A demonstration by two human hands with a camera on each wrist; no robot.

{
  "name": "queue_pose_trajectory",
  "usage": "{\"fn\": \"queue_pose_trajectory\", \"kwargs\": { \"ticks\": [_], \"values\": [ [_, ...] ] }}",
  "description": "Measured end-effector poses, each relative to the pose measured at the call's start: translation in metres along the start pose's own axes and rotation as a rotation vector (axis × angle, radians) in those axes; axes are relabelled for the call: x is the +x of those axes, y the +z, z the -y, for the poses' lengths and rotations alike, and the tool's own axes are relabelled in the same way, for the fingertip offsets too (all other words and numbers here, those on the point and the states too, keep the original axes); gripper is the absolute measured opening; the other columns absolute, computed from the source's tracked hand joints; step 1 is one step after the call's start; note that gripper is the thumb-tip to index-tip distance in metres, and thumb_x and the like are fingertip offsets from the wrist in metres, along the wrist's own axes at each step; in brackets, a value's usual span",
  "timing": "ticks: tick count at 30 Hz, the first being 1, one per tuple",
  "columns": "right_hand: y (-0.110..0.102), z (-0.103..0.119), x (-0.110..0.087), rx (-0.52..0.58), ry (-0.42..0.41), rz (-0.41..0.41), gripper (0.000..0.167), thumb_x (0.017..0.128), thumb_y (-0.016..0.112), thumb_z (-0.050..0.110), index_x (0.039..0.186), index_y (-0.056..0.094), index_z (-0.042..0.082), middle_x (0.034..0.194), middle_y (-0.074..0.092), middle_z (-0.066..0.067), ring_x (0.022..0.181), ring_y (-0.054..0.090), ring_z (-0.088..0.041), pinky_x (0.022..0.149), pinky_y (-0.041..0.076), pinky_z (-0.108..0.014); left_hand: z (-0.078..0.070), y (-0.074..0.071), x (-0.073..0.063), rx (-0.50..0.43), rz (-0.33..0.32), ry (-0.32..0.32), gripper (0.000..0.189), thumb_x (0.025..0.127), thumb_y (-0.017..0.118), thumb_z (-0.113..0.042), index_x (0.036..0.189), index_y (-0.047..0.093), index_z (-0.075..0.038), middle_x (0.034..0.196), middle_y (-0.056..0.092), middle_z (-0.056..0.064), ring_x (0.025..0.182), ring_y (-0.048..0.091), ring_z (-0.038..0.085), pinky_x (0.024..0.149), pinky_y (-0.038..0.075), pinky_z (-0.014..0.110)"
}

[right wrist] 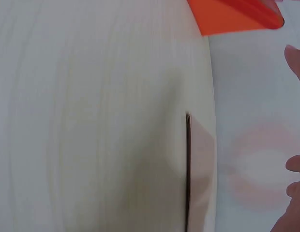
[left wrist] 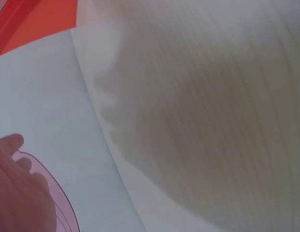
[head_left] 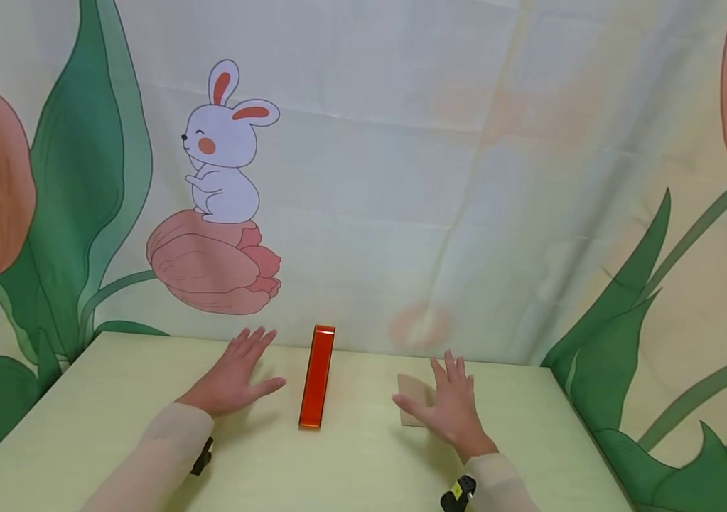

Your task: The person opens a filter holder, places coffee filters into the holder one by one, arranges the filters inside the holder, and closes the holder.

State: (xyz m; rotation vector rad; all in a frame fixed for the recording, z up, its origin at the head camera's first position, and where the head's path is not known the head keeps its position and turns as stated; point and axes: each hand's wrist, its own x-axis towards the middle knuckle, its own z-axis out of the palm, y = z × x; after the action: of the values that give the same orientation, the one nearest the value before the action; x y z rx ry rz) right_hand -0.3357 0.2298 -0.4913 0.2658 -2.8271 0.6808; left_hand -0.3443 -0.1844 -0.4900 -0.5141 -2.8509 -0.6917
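A glossy red-orange, long narrow box-like object (head_left: 317, 377) stands between the two hands; its exact kind cannot be told. To its left, my left hand (head_left: 241, 377) has its fingers extended and its thumb pointing toward it, with a gap between them. My right hand (head_left: 449, 405) is spread in front of a thin flat tan piece (head_left: 411, 400), hiding part of it. In the right wrist view, the tan piece (right wrist: 201, 179) shows a dark edge, and fingers (right wrist: 294, 212) appear at the right border. Neither hand holds anything.
The pale wood-grain table (head_left: 357, 469) ends against a hanging cloth (head_left: 363, 178) printed with a rabbit, tulips and leaves. Small black devices (head_left: 459, 492) are worn at both wrists. Shadows of the hands fall on the tabletop.
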Motion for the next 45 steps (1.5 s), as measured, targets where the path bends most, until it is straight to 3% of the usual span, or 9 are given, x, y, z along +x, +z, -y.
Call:
{"fn": "queue_pose_trajectory", "kwargs": {
  "ticks": [6,11,15,20,24,31,37,45],
  "values": [
    [0.026,0.027,-0.006,0.196,-0.006,-0.04,0.105,0.08,0.073,0.071,0.154,0.041,0.005,0.171,0.019,-0.016,0.16,0.005,-0.04,0.125,0.014,-0.067,-0.016,0.008,0.004,-0.169,0.027,-0.039,0.096,0.092,0.06,-0.068,0.165,0.015,-0.024,0.172,0.018,0.012,0.158,0.01,0.04,0.119,0.025,0.072],
    [0.053,0.044,-0.008,0.298,-0.024,-0.006,0.095,0.085,0.072,0.066,0.153,0.043,0.006,0.17,0.021,-0.015,0.16,0.008,-0.04,0.122,0.025,-0.065,-0.024,0.017,0.012,-0.285,0.038,-0.073,0.097,0.092,0.063,-0.066,0.165,0.013,-0.026,0.168,0.028,0.009,0.154,0.026,0.038,0.119,0.029,0.068],
    [0.065,0.058,-0.011,0.365,-0.029,0.03,0.091,0.086,0.073,0.061,0.153,0.043,0.008,0.171,0.021,-0.013,0.159,0.009,-0.039,0.122,0.025,-0.066,-0.031,0.027,0.019,-0.367,0.048,-0.116,0.097,0.091,0.066,-0.064,0.164,0.016,-0.026,0.162,0.039,0.009,0.15,0.035,0.039,0.118,0.031,0.068],
    [0.075,0.079,-0.011,0.43,-0.045,0.047,0.087,0.085,0.078,0.054,0.153,0.044,0.011,0.17,0.024,-0.01,0.159,0.014,-0.037,0.122,0.024,-0.066,-0.037,0.035,0.027,-0.461,0.048,-0.163,0.092,0.091,0.068,-0.062,0.163,0.024,-0.026,0.162,0.041,0.008,0.151,0.034,0.041,0.116,0.031,0.071],
    [0.084,0.094,-0.011,0.476,-0.045,0.061,0.087,0.084,0.081,0.049,0.153,0.044,0.011,0.168,0.029,-0.011,0.156,0.025,-0.037,0.12,0.031,-0.065,-0.041,0.041,0.031,-0.518,0.044,-0.181,0.09,0.09,0.071,-0.058,0.161,0.029,-0.022,0.161,0.043,0.008,0.151,0.033,0.042,0.116,0.031,0.071],
    [0.1,0.113,-0.01,0.668,-0.034,0.097,0.088,0.084,0.085,0.038,0.153,0.041,0.004,0.159,0.044,-0.015,0.142,0.047,-0.044,0.115,0.042,-0.057,-0.048,0.051,0.042,-0.722,-0.004,-0.151,0.082,0.093,0.074,-0.045,0.159,0.033,-0.019,0.162,0.042,0.01,0.153,0.032,0.038,0.125,0.028,0.054],
    [0.113,0.125,-0.01,0.699,0.027,0.038,0.088,0.083,0.087,0.033,0.152,0.042,0.002,0.156,0.048,-0.017,0.138,0.051,-0.045,0.113,0.044,-0.056,-0.052,0.058,0.052,-0.789,0.007,-0.167,0.084,0.092,0.076,-0.041,0.159,0.032,-0.018,0.165,0.038,0.011,0.154,0.031,0.037,0.125,0.028,0.052],
    [0.127,0.145,-0.003,0.712,0.09,-0.078,0.085,0.082,0.088,0.029,0.149,0.045,-0.001,0.151,0.053,-0.019,0.134,0.056,-0.041,0.11,0.048,-0.053,-0.05,0.054,0.063,-0.836,0.037,-0.224,0.085,0.091,0.077,-0.035,0.16,0.03,-0.018,0.165,0.037,0.012,0.155,0.026,0.041,0.12,0.029,0.066]
  ]
}}
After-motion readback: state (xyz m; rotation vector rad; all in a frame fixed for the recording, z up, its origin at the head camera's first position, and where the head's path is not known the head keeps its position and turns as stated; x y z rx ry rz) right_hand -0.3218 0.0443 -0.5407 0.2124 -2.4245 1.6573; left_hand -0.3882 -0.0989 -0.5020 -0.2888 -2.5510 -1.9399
